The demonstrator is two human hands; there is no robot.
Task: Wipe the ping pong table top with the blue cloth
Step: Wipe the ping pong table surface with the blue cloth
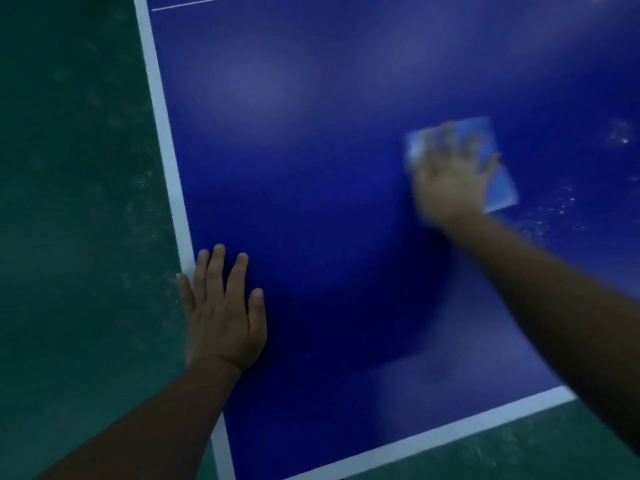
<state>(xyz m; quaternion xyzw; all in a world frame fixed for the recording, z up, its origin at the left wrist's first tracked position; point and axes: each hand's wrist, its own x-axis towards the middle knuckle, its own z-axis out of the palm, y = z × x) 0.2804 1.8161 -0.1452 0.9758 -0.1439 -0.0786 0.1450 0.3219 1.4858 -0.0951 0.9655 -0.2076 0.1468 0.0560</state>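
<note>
Closest to us, the left hand (221,313) lies flat on the ping pong table top (311,168), right at the near-left corner, little finger out on the white edge line (162,109), fingers straight and a little spread, holding nothing, just propping the person up. Good base, that; it lets the other arm stretch without the body tipping in

Further out, the right hand (450,178) is on the blue cloth (498,185), palm down, fingers laid across the folded pad and pressing it onto the surface. It's badly smeared by motion, so I can't tell whether the fingertips curl over the far edge or lie straight. What shows reads as a flat press, not a pinch

The cloth sits well out on the right half of the blue field, far from the bracing hand. Just beyond it to the right there's a scatter of pale dust specks (568,202), and more higher up near the right edge. That's where I'd send the next pass, I reckon: keep the whole palm on the pad so it doesn't roll up, sweep in overlapping strokes through the specks, and push the grit one way rather than back over wiped ground

Green floor (69,202) shows beyond both table edges
</note>
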